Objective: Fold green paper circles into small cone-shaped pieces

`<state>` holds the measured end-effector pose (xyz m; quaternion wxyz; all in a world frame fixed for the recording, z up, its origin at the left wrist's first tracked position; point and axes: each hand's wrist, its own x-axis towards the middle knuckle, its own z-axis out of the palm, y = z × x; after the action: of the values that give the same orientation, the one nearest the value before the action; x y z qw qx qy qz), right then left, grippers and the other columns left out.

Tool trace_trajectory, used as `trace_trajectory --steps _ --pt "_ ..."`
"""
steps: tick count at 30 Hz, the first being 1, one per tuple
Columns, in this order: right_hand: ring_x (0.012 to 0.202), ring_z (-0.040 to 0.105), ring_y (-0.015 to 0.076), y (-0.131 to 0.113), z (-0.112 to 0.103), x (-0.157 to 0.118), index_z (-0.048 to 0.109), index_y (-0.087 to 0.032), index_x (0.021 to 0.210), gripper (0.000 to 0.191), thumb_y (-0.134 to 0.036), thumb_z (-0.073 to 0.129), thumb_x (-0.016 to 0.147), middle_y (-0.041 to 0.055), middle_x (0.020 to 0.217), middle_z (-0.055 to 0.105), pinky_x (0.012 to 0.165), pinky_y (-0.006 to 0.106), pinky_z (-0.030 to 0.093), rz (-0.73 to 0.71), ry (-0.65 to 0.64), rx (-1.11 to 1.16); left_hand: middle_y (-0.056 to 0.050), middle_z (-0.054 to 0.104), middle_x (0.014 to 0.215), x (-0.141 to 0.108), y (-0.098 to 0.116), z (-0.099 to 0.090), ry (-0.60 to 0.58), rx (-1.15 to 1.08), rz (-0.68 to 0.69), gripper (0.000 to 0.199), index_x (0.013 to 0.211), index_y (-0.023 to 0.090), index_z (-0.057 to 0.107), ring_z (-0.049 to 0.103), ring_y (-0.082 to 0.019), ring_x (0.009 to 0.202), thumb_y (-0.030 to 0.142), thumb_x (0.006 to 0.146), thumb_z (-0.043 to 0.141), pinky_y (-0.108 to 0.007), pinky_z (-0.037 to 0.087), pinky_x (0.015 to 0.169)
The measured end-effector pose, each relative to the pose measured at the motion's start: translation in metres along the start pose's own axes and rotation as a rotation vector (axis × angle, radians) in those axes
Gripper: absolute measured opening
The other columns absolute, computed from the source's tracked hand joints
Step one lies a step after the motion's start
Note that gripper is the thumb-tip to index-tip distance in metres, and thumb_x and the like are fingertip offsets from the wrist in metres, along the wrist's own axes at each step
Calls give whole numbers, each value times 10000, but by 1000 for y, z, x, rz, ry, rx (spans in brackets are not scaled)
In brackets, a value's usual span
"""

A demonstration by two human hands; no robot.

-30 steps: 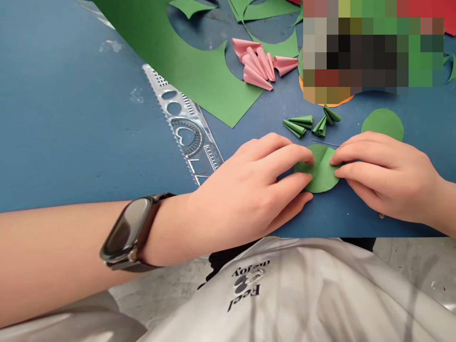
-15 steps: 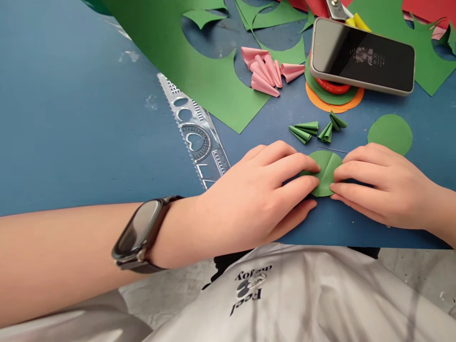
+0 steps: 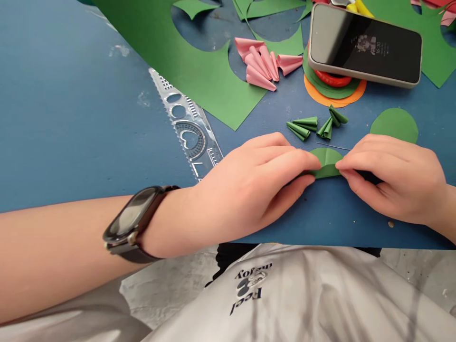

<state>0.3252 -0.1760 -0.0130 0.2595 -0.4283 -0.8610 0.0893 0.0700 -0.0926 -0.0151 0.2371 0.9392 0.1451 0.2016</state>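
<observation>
A green paper circle [image 3: 327, 156] lies near the table's front edge, creased down the middle, with its near side bent up and over. My left hand [image 3: 263, 175] pinches its left end between thumb and fingers. At the right end, my right hand [image 3: 395, 178] grips the paper with thumb and fingertips. A thin needle [image 3: 331, 145] lies just behind the circle, its right end hidden by my right hand. Several small rolled green paper cones [image 3: 302, 127] sit beyond it. Another flat green circle [image 3: 394, 124] rests behind my right hand.
A phone [image 3: 365, 45] lies on a red ring [image 3: 333, 79] and stacked green and orange paper circles [image 3: 335, 99]. Several pink paper cones [image 3: 260, 64] sit left of it. A clear ruler [image 3: 188, 128] lies partly under cut green paper [image 3: 213, 80]. Yellow-handled scissors [image 3: 361, 7] show behind the phone.
The near edge of the green circle has been folded up and away from me. Both hands have turned into a tighter pinch at its ends. The view has shifted slightly.
</observation>
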Motion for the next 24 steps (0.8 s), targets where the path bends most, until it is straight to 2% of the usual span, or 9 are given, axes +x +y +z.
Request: trace_trajectory --steps 4,8,11,14,16,19,21,24 --pt "811 686 179 1 3 2 663 -211 1070 134 -101 603 1026 25 896 759 694 339 579 5 14 -78 -20 764 947 3 -2 0 11 -8 -5 144 1172 198 645 703 -176 834 142 1066 564 -337 609 827" --pt "829 657 181 5 5 4 679 -197 1103 149 -101 587 1035 42 929 741 713 343 577 -4 -3 -100 -93 754 1043 5 -6 -1 20 76 49 175 1217 139 664 689 -220 931 162 1055 600 -384 614 848" --pt "872 651 177 5 7 4 693 -184 1138 133 -149 602 1048 54 980 719 757 346 590 -6 0 -117 -134 719 1131 5 -6 -3 -29 115 54 199 1226 145 700 675 -242 977 167 1055 601 -422 623 859" --pt "934 647 180 5 7 3 696 -219 1152 130 -190 624 1047 55 1068 694 762 347 598 -6 39 -161 -131 698 1176 4 -6 -5 -79 122 21 212 1220 182 717 666 -239 1002 174 1070 567 -434 639 872" --pt "979 650 195 4 6 3 696 -232 1147 146 -163 648 1026 57 1113 695 775 361 601 -58 55 -178 -125 696 1188 3 -6 -5 -97 124 -5 218 1214 195 717 664 -239 1012 185 1080 545 -437 646 875" --pt "989 658 228 4 3 4 703 -185 1106 173 -73 663 981 84 1120 722 803 404 603 -220 63 -194 -123 696 1180 3 -7 -4 -94 144 -12 214 1209 188 705 657 -246 1014 211 1085 532 -458 642 902" --pt "969 654 246 4 2 6 714 -161 1050 145 -55 644 981 97 1087 745 755 420 591 -301 32 -236 -127 692 1174 2 -8 -4 -83 174 -4 217 1213 172 697 650 -254 1013 229 1088 530 -481 628 929" --pt "956 664 256 2 1 9 736 -157 1005 129 -76 635 1001 86 1024 770 719 428 579 -340 -41 -316 -142 694 1194 1 -9 -5 -70 208 -7 233 1211 141 699 647 -266 1022 242 1094 525 -504 604 969"
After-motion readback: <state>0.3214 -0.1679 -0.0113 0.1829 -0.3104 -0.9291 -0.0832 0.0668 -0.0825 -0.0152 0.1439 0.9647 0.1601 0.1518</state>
